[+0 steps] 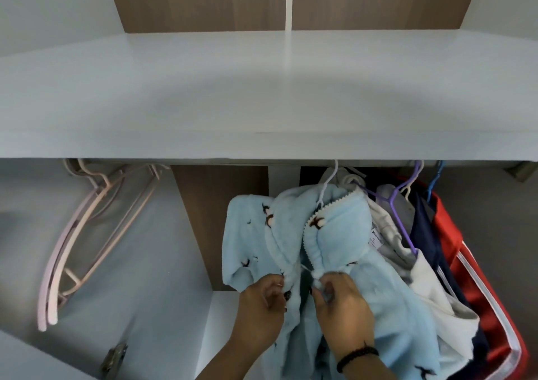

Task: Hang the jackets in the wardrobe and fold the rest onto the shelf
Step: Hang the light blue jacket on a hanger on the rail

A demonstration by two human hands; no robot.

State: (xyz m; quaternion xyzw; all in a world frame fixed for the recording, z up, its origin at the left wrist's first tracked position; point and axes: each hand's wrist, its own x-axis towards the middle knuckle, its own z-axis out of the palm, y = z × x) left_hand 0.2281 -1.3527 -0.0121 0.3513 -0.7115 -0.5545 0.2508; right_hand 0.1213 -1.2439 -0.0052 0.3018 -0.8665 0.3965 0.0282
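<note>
Head view: my left hand point(262, 301) and right hand point(340, 307) each pinch a front edge of the hanging blue fleece jacket point(343, 234).

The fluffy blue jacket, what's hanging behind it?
Behind the blue jacket hang a white garment on a purple hanger, then navy and red ones. Their lower parts are covered.

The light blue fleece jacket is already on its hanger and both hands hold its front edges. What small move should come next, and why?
Probably bring the two front edges together and start the zip. The light blue jacket hangs open on the white hanger, the left hand pinches one edge and the right hand pinches the other near the zip's lower end. Closing it should keep it from slipping off.
</note>
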